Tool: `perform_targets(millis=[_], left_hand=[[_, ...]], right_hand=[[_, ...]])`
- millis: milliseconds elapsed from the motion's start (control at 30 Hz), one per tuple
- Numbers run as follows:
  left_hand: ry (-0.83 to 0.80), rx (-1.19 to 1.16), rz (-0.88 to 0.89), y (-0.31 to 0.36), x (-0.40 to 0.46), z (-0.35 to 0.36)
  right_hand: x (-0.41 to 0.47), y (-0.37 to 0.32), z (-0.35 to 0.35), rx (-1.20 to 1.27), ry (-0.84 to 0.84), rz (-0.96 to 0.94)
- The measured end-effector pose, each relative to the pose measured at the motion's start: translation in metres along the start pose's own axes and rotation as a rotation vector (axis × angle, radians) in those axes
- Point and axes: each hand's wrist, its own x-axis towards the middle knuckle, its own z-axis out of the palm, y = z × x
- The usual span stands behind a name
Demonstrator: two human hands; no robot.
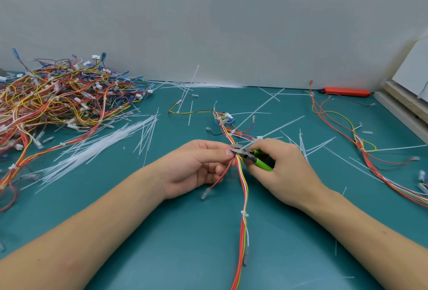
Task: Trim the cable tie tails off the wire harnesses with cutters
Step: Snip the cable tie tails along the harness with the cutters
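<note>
A wire harness of red, yellow and white wires runs from the table's middle toward me. My left hand pinches it between thumb and fingers at about mid-length. My right hand grips green-handled cutters, whose metal jaws sit at the harness right beside my left fingertips. A long white cable tie tail sticks out from that spot to the upper right. Lower on the harness a white cable tie has no tail.
A big tangled heap of harnesses fills the left. Loose white cable ties lie spread over the green mat. Another harness lies at the right, an orange tool by the wall, wooden boards at far right.
</note>
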Motion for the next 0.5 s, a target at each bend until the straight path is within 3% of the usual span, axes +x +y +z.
perform_targets(millis=[500], left_hand=[[0.001, -0.014, 0.008, -0.0013, 0.0013, -0.0023]], right_hand=[[0.0032, -0.0035, -0.0024, 0.009, -0.042, 0.004]])
